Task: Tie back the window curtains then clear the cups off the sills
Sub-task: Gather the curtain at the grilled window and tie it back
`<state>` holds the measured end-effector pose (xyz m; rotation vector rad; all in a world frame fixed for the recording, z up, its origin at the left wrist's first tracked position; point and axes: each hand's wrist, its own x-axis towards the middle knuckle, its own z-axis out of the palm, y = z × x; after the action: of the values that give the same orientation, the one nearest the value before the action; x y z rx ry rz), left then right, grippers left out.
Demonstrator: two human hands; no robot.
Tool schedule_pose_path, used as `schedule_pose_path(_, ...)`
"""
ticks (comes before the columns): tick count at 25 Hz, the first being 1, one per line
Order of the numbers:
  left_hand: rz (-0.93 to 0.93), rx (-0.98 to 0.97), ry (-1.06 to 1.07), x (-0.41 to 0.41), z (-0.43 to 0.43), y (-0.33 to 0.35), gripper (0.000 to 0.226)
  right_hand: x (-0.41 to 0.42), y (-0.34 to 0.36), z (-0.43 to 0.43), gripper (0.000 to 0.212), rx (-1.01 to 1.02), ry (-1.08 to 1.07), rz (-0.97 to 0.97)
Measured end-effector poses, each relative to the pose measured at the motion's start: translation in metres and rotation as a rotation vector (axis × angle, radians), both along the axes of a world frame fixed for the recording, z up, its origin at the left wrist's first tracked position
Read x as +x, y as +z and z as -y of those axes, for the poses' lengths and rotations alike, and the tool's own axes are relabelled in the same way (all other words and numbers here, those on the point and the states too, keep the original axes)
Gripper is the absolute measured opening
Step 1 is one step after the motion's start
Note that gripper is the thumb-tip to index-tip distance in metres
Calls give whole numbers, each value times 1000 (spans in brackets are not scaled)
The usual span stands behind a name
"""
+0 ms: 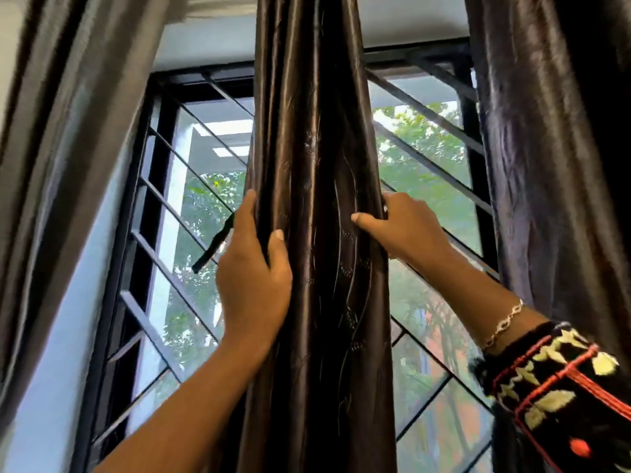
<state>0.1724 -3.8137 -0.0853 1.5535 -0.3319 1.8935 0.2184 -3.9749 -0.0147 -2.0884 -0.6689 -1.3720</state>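
Fingers (278,247) of left hand (252,285) and right hand (406,230) clasp glossy satin curtain (317,131); bunched vertical folds | flat black strap (213,244) alongside

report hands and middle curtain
Left hand and right hand both grip the bunched middle curtain. Dark tie strap sticks out beside left hand, not yet tied. Window grille behind, nothing blocking.
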Motion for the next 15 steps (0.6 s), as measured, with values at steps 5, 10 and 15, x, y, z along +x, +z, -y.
schedule_pose_path(5, -205, 146, 199, 11, 8, -32, 69, 11, -31, -5, 30, 14, -13, -70)
schedule_pose_path(10, -380, 39, 244, 9, 5, -55, 75, 26, -62, -9, 27, 1, -31, -156)
schedule_pose_path(15, -451, 177, 347, 18, 11, -70, 72, 28, -84, -14, 20, 30, -52, -165)
